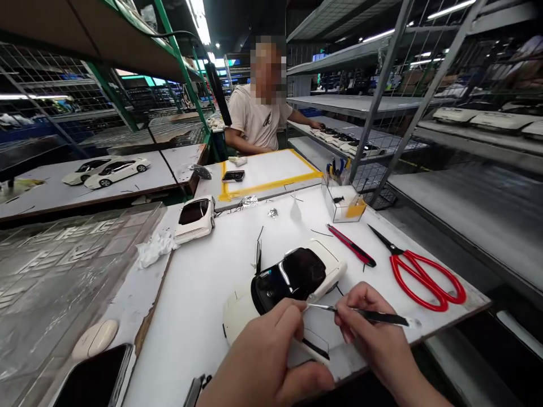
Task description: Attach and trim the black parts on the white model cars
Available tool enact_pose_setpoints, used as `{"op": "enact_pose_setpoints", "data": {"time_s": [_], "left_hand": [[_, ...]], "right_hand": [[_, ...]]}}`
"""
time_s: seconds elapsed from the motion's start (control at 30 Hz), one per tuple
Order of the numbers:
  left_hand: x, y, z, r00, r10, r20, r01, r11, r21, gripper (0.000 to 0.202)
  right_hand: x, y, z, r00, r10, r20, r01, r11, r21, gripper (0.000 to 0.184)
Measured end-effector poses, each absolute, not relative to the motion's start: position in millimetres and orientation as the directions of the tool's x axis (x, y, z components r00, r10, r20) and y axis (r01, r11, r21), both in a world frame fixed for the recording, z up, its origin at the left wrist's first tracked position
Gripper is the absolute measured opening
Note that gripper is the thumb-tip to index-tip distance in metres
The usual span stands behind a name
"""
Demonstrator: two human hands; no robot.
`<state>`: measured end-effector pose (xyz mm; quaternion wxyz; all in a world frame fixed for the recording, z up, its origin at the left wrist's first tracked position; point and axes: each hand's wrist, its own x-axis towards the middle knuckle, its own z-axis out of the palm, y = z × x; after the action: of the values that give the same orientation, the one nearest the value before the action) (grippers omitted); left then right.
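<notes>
A white model car [282,282] with a black roof and dark glass lies on the white table before me, its far and near doors swung out. My left hand [271,350] grips the near side of the car, fingers curled by the open near door [316,346] and the thumb below it. My right hand [373,328] is closed on slim tweezers [373,316] with a black body and a bright metal tip. That tip meets the car's side close to my left fingertips. Whether it pinches a small part there I cannot tell.
Red-handled scissors [418,277] and a red utility knife [351,246] lie right of the car. Behind stands a clear box [344,206]. Another white model car [195,217], crumpled tissue [156,249] and a phone [95,376] are leftward. A co-worker [263,113] sits opposite, one hand at a shelf.
</notes>
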<state>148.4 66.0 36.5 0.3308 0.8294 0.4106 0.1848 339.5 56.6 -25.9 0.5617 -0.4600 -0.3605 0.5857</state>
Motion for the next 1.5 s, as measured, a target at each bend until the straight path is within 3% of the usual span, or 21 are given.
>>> {"op": "enact_pose_setpoints", "data": {"time_s": [0.2, 0.63, 0.9, 1.1, 1.27, 1.5], "left_hand": [[145.5, 66.1, 39.2, 0.575, 0.817, -0.025, 0.598, -0.399, 0.695, 0.064], [146.9, 66.8, 41.5, 0.595, 0.798, -0.094, 0.646, -0.406, 0.646, 0.067], [149.1, 68.0, 42.5, 0.619, 0.785, -0.027, 0.668, -0.509, 0.543, 0.060], [150.1, 65.8, 42.8, 0.622, 0.774, 0.118, 0.695, -0.615, 0.374, 0.025], [153.0, 66.0, 41.4, 0.612, 0.743, 0.271, 0.676, -0.669, 0.310, 0.013], [155.7, 67.0, 40.9, 0.661, 0.708, 0.247, 0.650, -0.706, 0.281, 0.014]], "right_hand": [[346.7, 63.4, -33.8, 0.036, 0.992, -0.118, -0.377, -0.096, -0.921, 0.038], [342.3, 63.8, -32.0, 0.017, 0.996, -0.085, -0.263, -0.077, -0.962, 0.034], [342.7, 59.2, -31.0, 0.047, 0.999, 0.010, -0.123, 0.015, -0.992, 0.028], [340.7, 55.1, -38.5, 0.105, 0.987, 0.120, 0.064, 0.114, -0.991, 0.023], [337.2, 51.1, -46.1, 0.133, 0.975, 0.180, 0.179, 0.155, -0.972, 0.020], [336.7, 50.1, -47.7, 0.131, 0.966, 0.222, 0.188, 0.196, -0.962, 0.019]]}}
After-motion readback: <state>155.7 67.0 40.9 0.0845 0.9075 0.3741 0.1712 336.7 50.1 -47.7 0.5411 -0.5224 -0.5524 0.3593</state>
